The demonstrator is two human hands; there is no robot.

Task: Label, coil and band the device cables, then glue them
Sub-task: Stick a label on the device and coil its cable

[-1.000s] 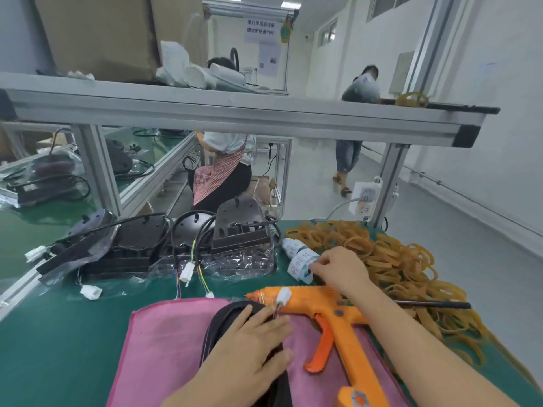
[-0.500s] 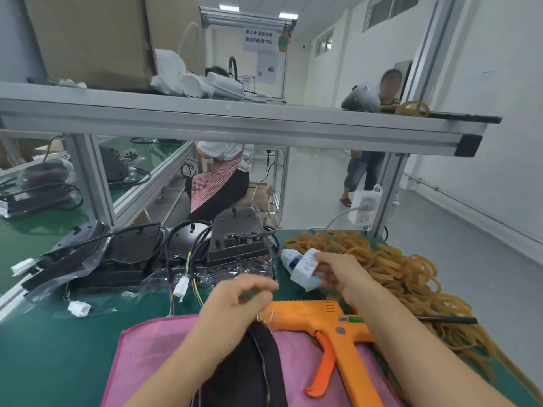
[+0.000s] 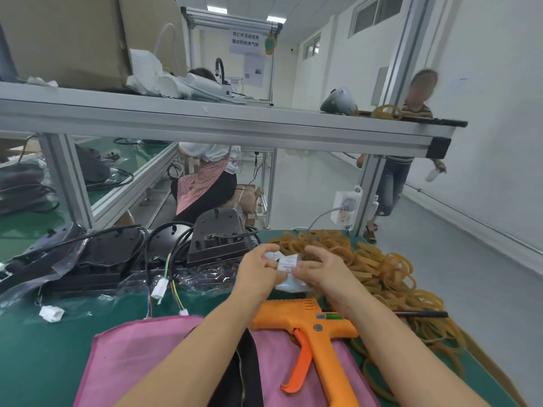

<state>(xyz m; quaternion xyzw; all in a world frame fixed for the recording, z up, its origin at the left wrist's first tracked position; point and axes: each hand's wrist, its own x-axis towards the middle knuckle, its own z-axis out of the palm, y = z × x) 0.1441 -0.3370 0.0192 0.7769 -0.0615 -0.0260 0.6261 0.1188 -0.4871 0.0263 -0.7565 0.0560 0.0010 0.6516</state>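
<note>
Both hands meet above the glue gun (image 3: 308,321) — left hand (image 3: 258,270) and right hand (image 3: 321,268) pinching the label roll (image 3: 286,264)

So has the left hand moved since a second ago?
Yes. The left hand left the pink cloth and went forward, past the glue gun, to pinch the label roll.

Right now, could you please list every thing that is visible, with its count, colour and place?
label roll: one, white, held between both hands
glue gun: one, orange, on pink cloth
pink cloth: one, near edge of the green table
rubber bands: many, tan, heaped right
black devices: several, with cables, far left
white connector: one, on wires
power strip: one, white, on post
left hand: pinches labels
right hand: pinches labels
</note>
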